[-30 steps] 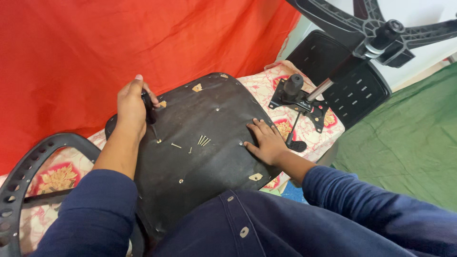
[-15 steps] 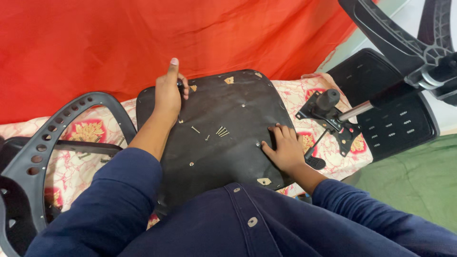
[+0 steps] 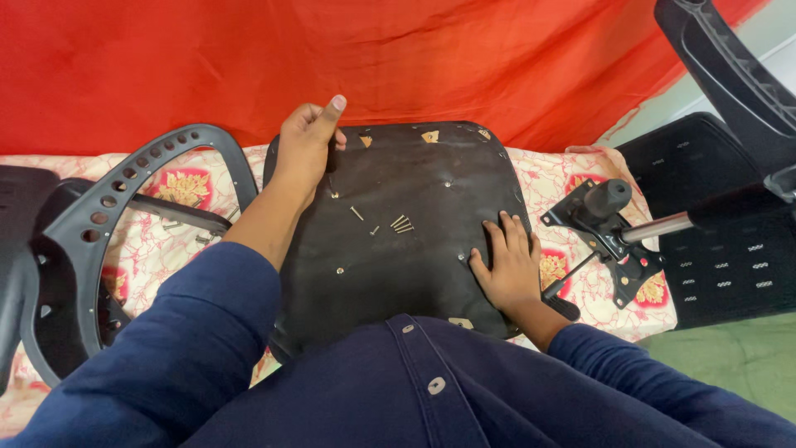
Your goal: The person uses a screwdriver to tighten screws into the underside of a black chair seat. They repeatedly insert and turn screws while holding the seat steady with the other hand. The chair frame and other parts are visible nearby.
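Black, roughly square chair-seat panel (image 3: 406, 241), lying underside-up on a floral red-and-cream cloth (image 3: 580, 178) and reaching from the person's lap toward the red fabric backdrop (image 3: 414, 58). The left hand (image 3: 305, 149) is clenched on the panel's far left corner, thumb raised, fingers curled over the edge. The right hand (image 3: 507, 267) lies flat and released, palm down, on the panel's near right edge, grasping nothing. A cluster of about 4 small metal screws (image 3: 401, 224) rests loose near the panel's centre, with 1 separate screw (image 3: 356, 213) just to the left of it; several fixing holes show in the panel's surface. Off the panel's right edge, on the cloth, lies a black metal tilt mechanism (image 3: 605, 224) with a chrome gas-lift cylinder (image 3: 659, 227) projecting toward a black perforated plastic backrest (image 3: 721, 241). Off the left edge lies a curved black plastic frame with a row of round holes (image 3: 124, 191). Judged from this arrangement, the step in hand is steadying and positioning the seat panel, with nothing yet fastened to it. The next move would call for keeping the panel level so the loose screws do not roll, and for freeing 1 hand to take up a part or a screw.
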